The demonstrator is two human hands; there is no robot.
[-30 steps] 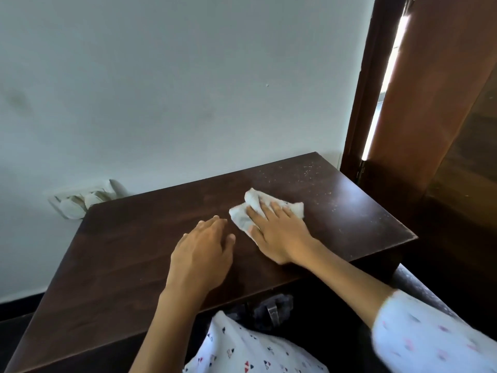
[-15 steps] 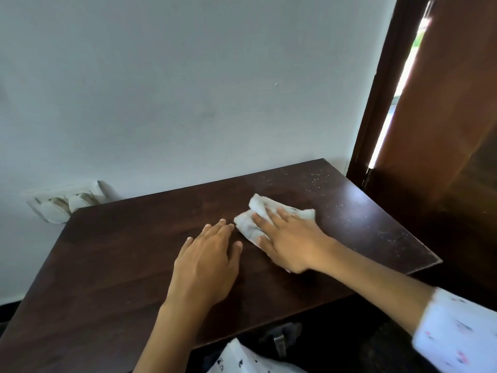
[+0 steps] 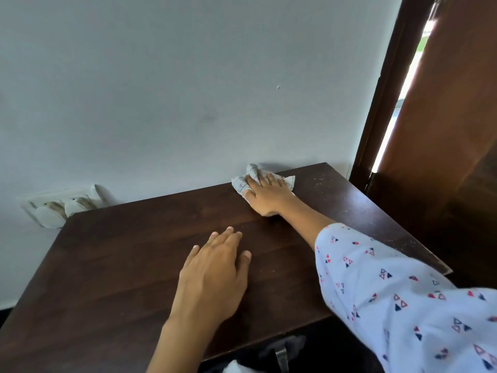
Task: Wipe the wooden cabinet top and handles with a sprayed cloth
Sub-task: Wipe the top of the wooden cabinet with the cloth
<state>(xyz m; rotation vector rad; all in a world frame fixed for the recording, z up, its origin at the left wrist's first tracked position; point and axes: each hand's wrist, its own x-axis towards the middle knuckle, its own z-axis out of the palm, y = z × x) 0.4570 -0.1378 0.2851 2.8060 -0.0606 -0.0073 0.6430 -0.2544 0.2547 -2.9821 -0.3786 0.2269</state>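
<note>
The dark wooden cabinet top (image 3: 121,265) fills the lower half of the view. My right hand (image 3: 269,195) reaches to its back edge by the wall and presses a pale crumpled cloth (image 3: 240,184) flat against the wood; the cloth bunches up at my fingertips. My left hand (image 3: 215,270) lies flat on the middle of the top with straight fingers, holding nothing. A metal handle (image 3: 281,356) shows below the front edge; the rest of the cabinet front is hidden.
A white wall socket block (image 3: 61,205) sits on the wall just left of the cabinet's back corner. A dark door frame (image 3: 376,103) and a brown wooden door (image 3: 443,130) stand close on the right. Pale specks (image 3: 322,181) dot the top's back right corner.
My right hand has slid the cloth from the middle of the top away from me to the back edge by the wall. My left hand stays flat in place.
</note>
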